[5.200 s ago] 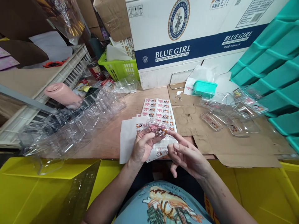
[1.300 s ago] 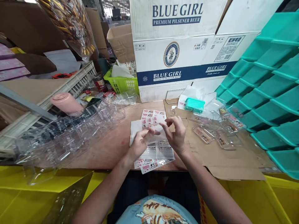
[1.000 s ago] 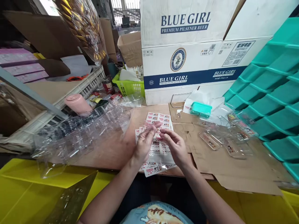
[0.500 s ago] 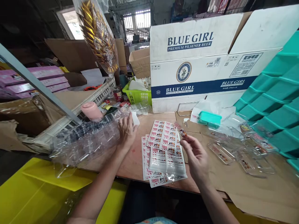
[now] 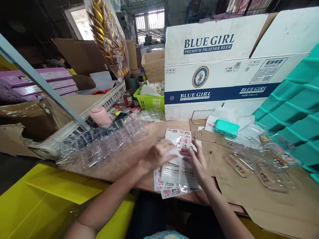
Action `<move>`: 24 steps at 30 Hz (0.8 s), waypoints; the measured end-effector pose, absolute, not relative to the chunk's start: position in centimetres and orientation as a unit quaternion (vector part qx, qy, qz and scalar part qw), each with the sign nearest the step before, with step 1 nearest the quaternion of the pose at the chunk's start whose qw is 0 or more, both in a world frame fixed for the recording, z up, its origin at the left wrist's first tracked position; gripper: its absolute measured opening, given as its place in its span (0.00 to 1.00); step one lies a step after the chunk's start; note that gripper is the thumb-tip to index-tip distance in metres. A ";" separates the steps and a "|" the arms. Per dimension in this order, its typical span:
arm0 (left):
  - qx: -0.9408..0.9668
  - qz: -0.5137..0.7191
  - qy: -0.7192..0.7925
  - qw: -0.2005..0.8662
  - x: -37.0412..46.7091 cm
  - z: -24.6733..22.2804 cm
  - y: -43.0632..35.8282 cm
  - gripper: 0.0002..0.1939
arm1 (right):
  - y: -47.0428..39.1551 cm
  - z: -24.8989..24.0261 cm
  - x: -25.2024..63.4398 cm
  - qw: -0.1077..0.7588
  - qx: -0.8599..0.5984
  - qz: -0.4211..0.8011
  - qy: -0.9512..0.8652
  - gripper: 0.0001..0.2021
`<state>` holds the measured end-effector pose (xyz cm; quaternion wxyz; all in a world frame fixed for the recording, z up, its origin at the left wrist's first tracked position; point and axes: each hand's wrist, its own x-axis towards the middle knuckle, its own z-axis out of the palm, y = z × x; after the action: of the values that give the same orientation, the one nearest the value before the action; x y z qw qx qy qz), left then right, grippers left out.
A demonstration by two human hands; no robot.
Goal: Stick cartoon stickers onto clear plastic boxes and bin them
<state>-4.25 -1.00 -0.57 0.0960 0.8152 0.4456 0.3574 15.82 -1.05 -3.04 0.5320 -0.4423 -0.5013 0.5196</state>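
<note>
Where the wooden table [image 5: 129, 164] meets its near edge, a stack of printed sticker sheets [image 5: 177, 172] lies with its lowest sheets overhanging that edge slightly, and both hands meet above the stack's far half. Bare wood runs between the stack and a long row of clear plastic trays [image 5: 104, 146] that stretches from the middle of the table toward its left edge, leaving a strip of open surface on the near left. Flattened cardboard [image 5: 249, 186] covers the right part of the table, and labelled clear trays [image 5: 251, 162] are scattered across it toward the right edge, beside teal crates [image 5: 294, 109]. Along the far edge stand a Blue Girl beer carton [image 5: 224, 66], a green basket [image 5: 148, 99] and a small teal box [image 5: 225, 127]. The left hand [image 5: 156, 156] is blurred with motion, its forearm crossing the near edge from the lower left, fingers stretched rightward; whether it grips anything cannot be told. The right hand [image 5: 195, 159] comes in from the lower right, wrist over the near edge, fingers curled loosely toward the left hand, their tips at a pale sheet [image 5: 178, 150] between the two hands; how firmly it pinches is unclear.
</note>
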 end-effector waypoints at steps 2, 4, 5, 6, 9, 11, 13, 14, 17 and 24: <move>0.772 0.374 0.512 0.040 -8.0 0.4 0.3 0.25 | -0.3 -3.4 15.8 0.544 -0.445 0.491 -0.514 0.30; 0.708 0.322 0.626 -0.062 -11.7 0.9 1.7 0.40 | 0.4 -2.8 14.7 0.558 -0.402 0.439 -0.578 0.29; 0.691 0.285 0.658 -0.093 -13.2 1.0 2.2 0.45 | 1.0 -2.2 13.7 0.555 -0.377 0.419 -0.612 0.30; 0.681 0.249 0.679 -0.115 -14.3 0.9 2.5 0.48 | 1.7 -1.6 12.3 0.546 -0.354 0.406 -0.642 0.31; 0.687 0.202 0.686 -0.128 -15.7 0.6 2.8 0.42 | 4.7 -0.4 6.7 0.517 -0.319 0.393 -0.691 0.29; 0.692 0.204 0.681 -0.126 -15.9 0.4 2.5 0.39 | 7.1 -0.4 3.0 0.486 -0.304 0.359 -0.737 0.23; 0.702 0.211 0.670 -0.117 -16.1 0.5 2.3 0.38 | 9.0 -0.9 0.1 0.442 -0.302 0.315 -0.783 0.20; 0.707 0.217 0.664 -0.110 -16.3 0.6 2.2 0.37 | 9.6 -1.4 -0.9 0.420 -0.307 0.301 -0.799 0.19; 0.720 0.245 0.645 -0.076 -17.3 0.2 3.0 0.37 | 10.3 -2.8 -1.3 0.378 -0.333 0.306 -0.808 0.24; 0.711 0.336 0.608 0.109 -18.8 -1.9 3.9 0.43 | 8.5 -0.1 6.3 0.406 -0.368 0.238 -0.802 0.47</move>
<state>-18.76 3.94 -1.92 0.1094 0.7108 0.6081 0.3361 6.32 8.46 -0.07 0.4061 -0.3683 -0.8017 0.2381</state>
